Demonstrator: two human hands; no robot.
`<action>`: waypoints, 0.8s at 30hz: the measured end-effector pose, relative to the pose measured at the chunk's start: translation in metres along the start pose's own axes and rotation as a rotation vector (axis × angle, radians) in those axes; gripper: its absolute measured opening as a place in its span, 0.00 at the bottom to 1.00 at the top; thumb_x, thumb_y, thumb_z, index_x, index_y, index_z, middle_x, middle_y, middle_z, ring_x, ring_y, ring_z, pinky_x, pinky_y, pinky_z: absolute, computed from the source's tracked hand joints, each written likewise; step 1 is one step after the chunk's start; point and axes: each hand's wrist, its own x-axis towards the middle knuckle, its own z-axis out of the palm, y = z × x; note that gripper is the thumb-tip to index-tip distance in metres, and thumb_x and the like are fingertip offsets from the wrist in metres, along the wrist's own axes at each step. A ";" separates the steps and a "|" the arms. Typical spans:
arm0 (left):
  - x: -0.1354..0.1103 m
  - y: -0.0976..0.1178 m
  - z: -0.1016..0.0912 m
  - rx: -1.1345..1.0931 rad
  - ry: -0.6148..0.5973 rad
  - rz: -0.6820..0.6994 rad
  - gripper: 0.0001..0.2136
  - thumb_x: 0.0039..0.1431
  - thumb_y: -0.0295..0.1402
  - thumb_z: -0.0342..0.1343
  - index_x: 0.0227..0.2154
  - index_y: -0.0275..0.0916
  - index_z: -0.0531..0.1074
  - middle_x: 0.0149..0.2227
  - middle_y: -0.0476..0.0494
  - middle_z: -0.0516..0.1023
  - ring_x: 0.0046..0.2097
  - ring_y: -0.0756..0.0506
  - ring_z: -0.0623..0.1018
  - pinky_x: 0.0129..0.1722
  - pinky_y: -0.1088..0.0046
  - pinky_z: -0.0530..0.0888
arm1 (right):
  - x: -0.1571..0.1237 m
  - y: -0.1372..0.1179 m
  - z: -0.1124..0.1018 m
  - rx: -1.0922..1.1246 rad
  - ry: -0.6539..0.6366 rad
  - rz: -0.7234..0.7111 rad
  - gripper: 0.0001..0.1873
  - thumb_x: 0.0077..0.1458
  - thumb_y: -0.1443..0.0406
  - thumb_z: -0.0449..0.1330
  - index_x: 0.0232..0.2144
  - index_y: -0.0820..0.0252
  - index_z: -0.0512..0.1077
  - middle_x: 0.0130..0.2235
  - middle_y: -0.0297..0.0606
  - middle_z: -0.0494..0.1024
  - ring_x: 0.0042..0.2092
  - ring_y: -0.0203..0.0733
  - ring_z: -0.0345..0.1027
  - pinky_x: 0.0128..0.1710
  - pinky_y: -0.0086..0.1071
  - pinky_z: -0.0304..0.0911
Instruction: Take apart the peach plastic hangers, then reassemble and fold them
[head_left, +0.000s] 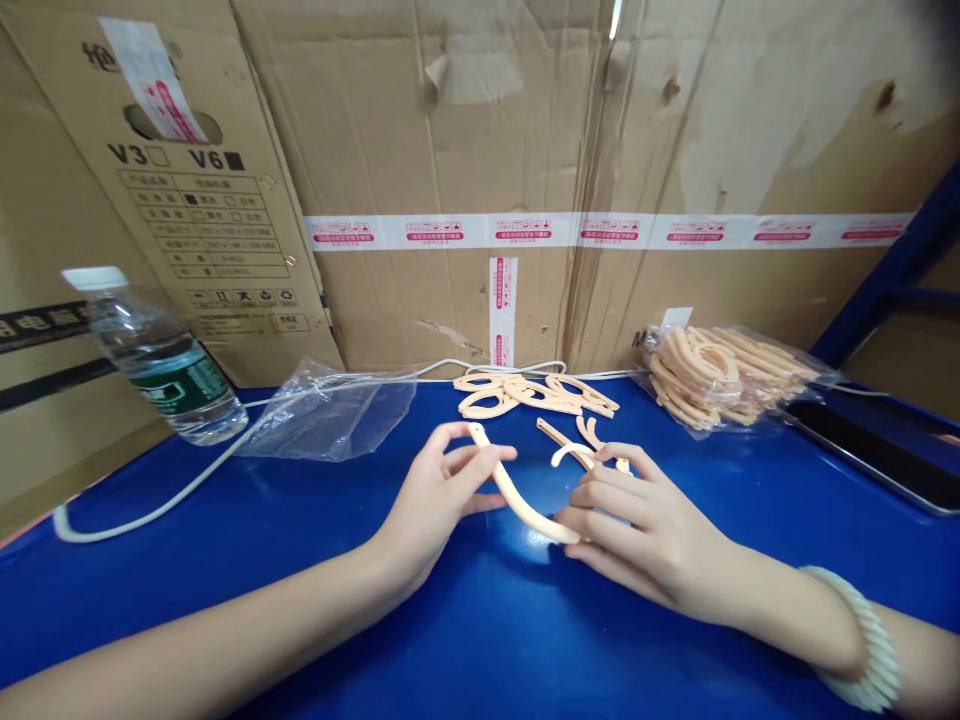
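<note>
My left hand [450,478] pinches the upper end of a curved, cream-coloured strip [525,510] that looks like a folding clothes hanger's arm. The strip slants down to the right, and its lower end meets the fingers of my right hand [637,520], which are closed on it. By the right index finger a cream hook [571,452] shows; whether that hand also holds it, I cannot tell. Just behind the hook lie a straight strip [555,434] and a forked piece [589,430], partly hidden by the right hand.
Several looped cream pieces [536,393] lie at the table's back. A clear bag of similar pieces [720,375] and a black phone [877,455] are at right. To the left are a flat plastic bag [337,415], a water bottle [169,365] and a white cable [165,505]. Cardboard boxes [450,130] stand behind.
</note>
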 end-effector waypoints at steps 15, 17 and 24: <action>-0.018 -0.013 0.002 1.325 -0.402 1.150 0.09 0.70 0.30 0.47 0.38 0.37 0.72 0.34 0.44 0.80 0.36 0.45 0.77 0.56 0.57 0.62 | 0.001 -0.013 0.002 -0.031 0.069 0.039 0.19 0.68 0.56 0.50 0.37 0.63 0.74 0.26 0.32 0.71 0.28 0.36 0.62 0.47 0.42 0.52; -0.017 -0.014 0.001 1.335 -0.388 1.135 0.11 0.71 0.29 0.44 0.37 0.37 0.72 0.33 0.44 0.80 0.36 0.45 0.77 0.52 0.58 0.64 | 0.000 -0.013 0.003 -0.051 0.073 0.026 0.20 0.68 0.55 0.50 0.36 0.63 0.74 0.25 0.32 0.70 0.28 0.37 0.62 0.48 0.43 0.51; -0.017 -0.019 0.003 1.405 -0.500 1.003 0.14 0.68 0.25 0.40 0.32 0.37 0.70 0.30 0.44 0.76 0.31 0.46 0.72 0.38 0.65 0.64 | -0.003 -0.012 0.009 0.045 0.050 0.055 0.18 0.67 0.56 0.52 0.36 0.61 0.76 0.24 0.31 0.70 0.30 0.38 0.61 0.49 0.43 0.50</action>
